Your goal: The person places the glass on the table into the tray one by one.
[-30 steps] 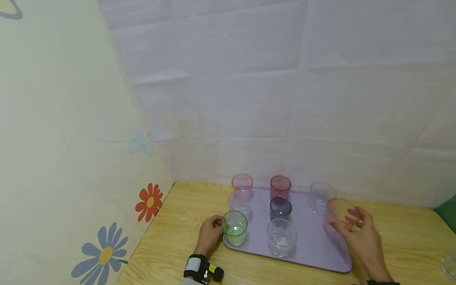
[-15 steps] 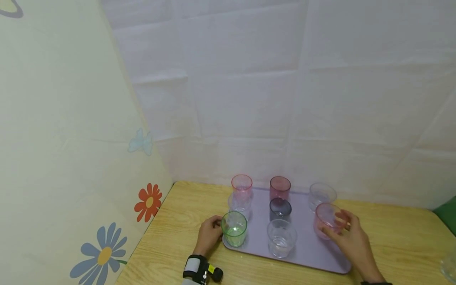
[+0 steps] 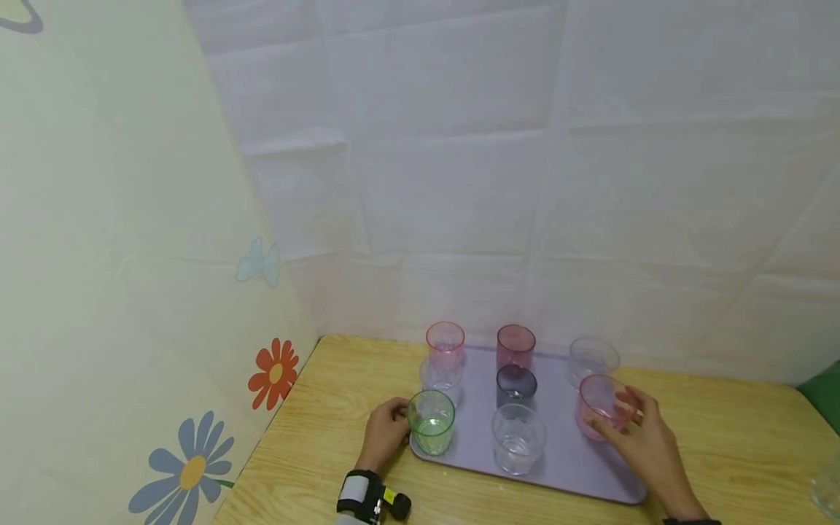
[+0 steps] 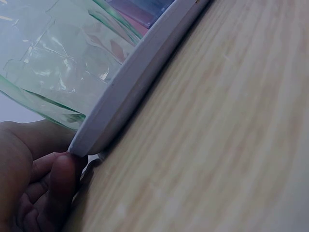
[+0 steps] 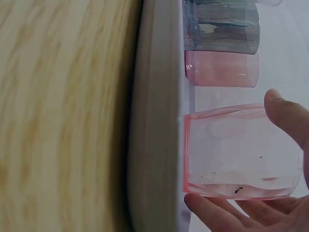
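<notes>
My right hand (image 3: 646,445) holds a clear pink glass (image 3: 599,408) at the right of a lilac tray (image 3: 564,456). In the right wrist view the thumb lies along one side of this pink glass (image 5: 241,154) and the fingers along the other, its base right at the tray. My left hand (image 3: 386,432) pinches the front left corner of the tray, next to a green glass (image 3: 433,430). Up close, the left fingertips (image 4: 63,169) meet the tray's rim (image 4: 120,82).
Other glasses stand on the tray: a clear one (image 3: 518,445) in front, a dark grey one (image 3: 517,386), a dark pink one (image 3: 515,346), a red-rimmed one (image 3: 446,343) and a clear one (image 3: 593,357) behind. Another clear glass (image 3: 828,488) stands far right on the wooden table (image 3: 741,437).
My right hand has moved left and slightly down with the pink glass, from the tray's right edge onto the tray, then almost stopped. My left hand has stayed at the corner.
</notes>
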Demonstrator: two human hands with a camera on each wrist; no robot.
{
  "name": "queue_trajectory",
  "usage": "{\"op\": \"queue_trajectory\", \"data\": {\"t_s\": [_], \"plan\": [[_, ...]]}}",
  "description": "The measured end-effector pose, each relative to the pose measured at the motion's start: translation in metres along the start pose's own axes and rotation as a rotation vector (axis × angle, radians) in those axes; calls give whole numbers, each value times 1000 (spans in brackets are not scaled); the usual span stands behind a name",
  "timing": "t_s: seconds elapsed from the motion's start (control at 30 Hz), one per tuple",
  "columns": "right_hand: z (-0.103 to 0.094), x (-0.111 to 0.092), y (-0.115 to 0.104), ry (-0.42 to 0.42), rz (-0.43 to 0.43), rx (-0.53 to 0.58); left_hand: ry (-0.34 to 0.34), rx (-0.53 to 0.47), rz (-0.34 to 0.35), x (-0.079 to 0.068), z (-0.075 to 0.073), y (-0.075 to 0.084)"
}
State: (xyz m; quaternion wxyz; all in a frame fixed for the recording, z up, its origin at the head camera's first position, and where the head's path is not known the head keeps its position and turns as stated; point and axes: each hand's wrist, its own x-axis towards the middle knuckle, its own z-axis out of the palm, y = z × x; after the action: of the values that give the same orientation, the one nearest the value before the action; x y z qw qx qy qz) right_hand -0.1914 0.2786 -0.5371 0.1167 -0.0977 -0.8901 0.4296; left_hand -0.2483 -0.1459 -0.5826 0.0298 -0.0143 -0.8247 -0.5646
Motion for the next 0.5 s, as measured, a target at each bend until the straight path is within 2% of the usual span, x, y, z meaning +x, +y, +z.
{"op": "queue_trajectory", "data": {"t_s": [0.5], "plan": [[0,-2,4,27,-121,1,4,5,15,0,0,-1]]}}
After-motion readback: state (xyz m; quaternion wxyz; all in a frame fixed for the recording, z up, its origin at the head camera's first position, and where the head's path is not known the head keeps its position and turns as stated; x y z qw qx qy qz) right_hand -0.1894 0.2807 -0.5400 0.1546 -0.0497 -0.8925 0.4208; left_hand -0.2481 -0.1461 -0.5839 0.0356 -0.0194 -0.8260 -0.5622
